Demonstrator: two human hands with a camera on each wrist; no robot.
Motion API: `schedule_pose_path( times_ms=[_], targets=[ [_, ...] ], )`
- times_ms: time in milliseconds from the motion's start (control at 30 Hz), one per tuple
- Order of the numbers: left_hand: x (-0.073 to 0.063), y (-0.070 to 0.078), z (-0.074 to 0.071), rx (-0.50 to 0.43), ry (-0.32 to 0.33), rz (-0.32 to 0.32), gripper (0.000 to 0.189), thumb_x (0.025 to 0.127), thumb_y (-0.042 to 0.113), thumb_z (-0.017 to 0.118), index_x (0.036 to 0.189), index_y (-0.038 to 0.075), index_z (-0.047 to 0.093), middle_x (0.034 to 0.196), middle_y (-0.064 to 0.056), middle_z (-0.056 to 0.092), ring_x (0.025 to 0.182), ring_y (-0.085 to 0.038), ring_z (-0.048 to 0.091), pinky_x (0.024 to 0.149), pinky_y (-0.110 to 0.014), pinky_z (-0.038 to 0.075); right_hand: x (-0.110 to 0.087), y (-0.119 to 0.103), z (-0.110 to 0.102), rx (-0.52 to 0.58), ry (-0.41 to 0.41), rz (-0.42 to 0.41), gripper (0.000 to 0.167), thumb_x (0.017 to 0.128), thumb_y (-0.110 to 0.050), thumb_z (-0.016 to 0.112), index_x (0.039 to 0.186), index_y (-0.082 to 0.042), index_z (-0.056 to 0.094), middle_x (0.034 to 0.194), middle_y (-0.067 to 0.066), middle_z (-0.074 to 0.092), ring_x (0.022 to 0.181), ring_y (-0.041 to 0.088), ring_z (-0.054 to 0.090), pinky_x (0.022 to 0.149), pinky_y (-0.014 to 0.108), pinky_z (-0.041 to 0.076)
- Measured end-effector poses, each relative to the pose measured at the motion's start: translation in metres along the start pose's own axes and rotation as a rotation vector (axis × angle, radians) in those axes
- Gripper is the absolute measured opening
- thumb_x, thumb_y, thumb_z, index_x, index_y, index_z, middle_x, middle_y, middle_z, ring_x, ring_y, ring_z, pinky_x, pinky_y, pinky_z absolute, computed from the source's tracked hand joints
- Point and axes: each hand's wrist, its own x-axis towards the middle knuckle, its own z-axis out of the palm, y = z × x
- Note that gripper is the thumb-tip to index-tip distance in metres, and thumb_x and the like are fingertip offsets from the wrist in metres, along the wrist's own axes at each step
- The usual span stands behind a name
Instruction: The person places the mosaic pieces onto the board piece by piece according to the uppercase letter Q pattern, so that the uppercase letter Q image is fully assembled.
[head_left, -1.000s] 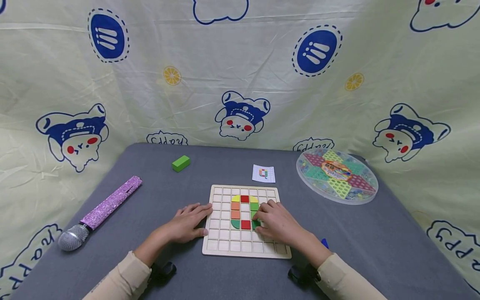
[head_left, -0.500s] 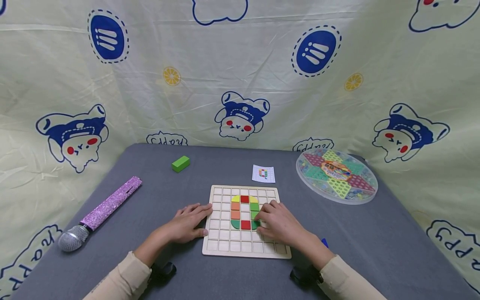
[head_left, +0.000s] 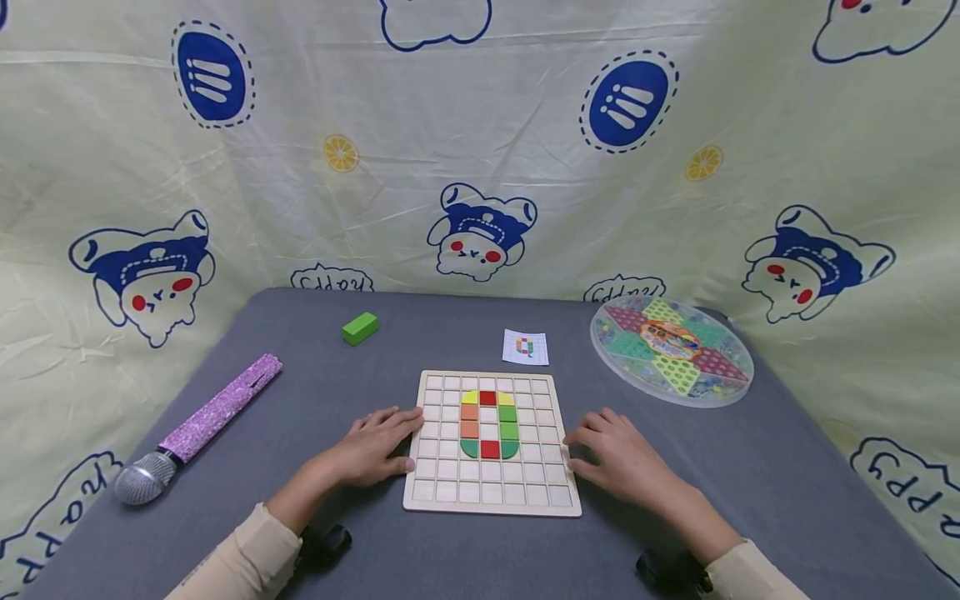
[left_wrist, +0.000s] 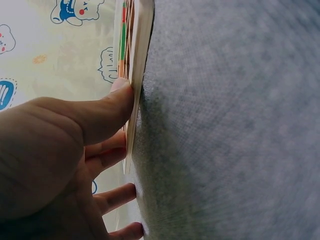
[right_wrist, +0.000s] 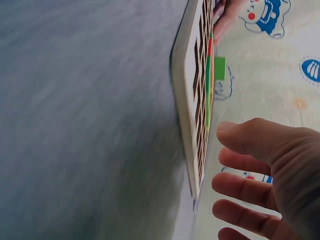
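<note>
A light wooden grid board (head_left: 442,492) lies flat on the grey table. Red, yellow, orange and green tiles (head_left: 488,449) form a closed ring in its cells. Against the board's left edge rests my left hand (head_left: 378,446), fingers extended; in the left wrist view its thumb touches the board's side. My right hand (head_left: 622,458) hovers by the board's right edge with loosely bent fingers and holds nothing. In the right wrist view a small gap shows between its fingertips (right_wrist: 227,129) and the board (right_wrist: 186,115).
Behind the board lies a small printed card (head_left: 526,347) with a tile pattern. A green block (head_left: 360,329) sits at the back left, a glittery pink microphone (head_left: 217,408) at the left. At the back right is a round, clear-edged game box (head_left: 672,350).
My right hand has left the green tiles and moved right to the board's edge, uncovering the ring's right side. A blue piece near the right forearm is now hidden. My left hand stays put.
</note>
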Motion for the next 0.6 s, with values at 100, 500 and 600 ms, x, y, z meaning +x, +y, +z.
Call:
schedule_pose_path(
  times_ms=[100,500,600],
  targets=[
    [-0.001,0.001,0.000,0.001,-0.001,-0.005,0.067,0.091,0.032,0.061,0.148,0.012,0.032,0.154,-0.004,0.032,0.142,-0.035,0.023,0.107,-0.060,0.021,-0.011,0.008,-0.003,-0.005,-0.005,0.022,0.023,0.074,-0.028,0.079,0.094,-0.019,0.072,0.090,-0.005,0.060,0.083,0.013,0.049,0.072,0.035,0.040],
    [-0.001,0.001,0.000,-0.003,0.007,0.006,0.066,0.091,0.032,0.061,0.147,0.011,0.033,0.154,-0.005,0.032,0.142,-0.036,0.024,0.107,-0.060,0.021,-0.050,0.037,-0.013,-0.025,-0.030,0.088,0.028,0.071,-0.027,0.081,0.095,-0.020,0.070,0.091,-0.007,0.060,0.082,0.013,0.049,0.071,0.037,0.041],
    [-0.001,0.000,0.000,-0.002,0.010,0.016,0.065,0.091,0.031,0.061,0.147,0.011,0.033,0.154,-0.005,0.032,0.141,-0.036,0.024,0.106,-0.061,0.021,-0.056,0.043,-0.015,-0.031,-0.062,0.107,0.028,0.071,-0.030,0.080,0.096,-0.021,0.070,0.092,-0.007,0.061,0.083,0.013,0.050,0.071,0.037,0.042]
  ],
)
